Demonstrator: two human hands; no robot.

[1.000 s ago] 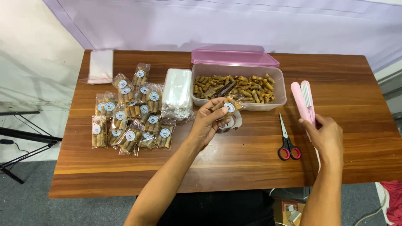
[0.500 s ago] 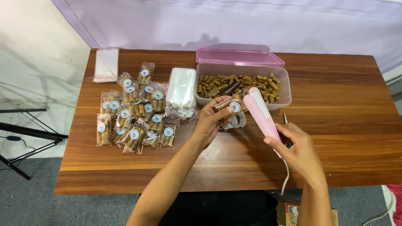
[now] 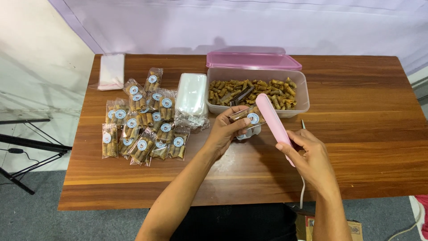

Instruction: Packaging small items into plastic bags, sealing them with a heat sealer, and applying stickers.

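Observation:
My left hand (image 3: 226,130) holds a small clear snack bag (image 3: 248,119) with a round sticker, filled with brown rolled snacks, just in front of the plastic tub. My right hand (image 3: 310,154) grips a slim pink heat sealer (image 3: 272,121), whose tip lies against the open end of that bag. A white cord (image 3: 302,192) hangs from the sealer over the table's front edge.
A clear tub (image 3: 303,103) of brown rolled snacks with a pink lid (image 3: 253,60) behind it stands at the back. A stack of empty clear bags (image 3: 191,94), several filled stickered packets (image 3: 142,120) and a white packet (image 3: 110,71) lie to the left on the wooden table (image 3: 365,129).
My right hand has carried the pink sealer from the right side of the table leftward to the bag in my left hand. The scissors are now hidden behind it.

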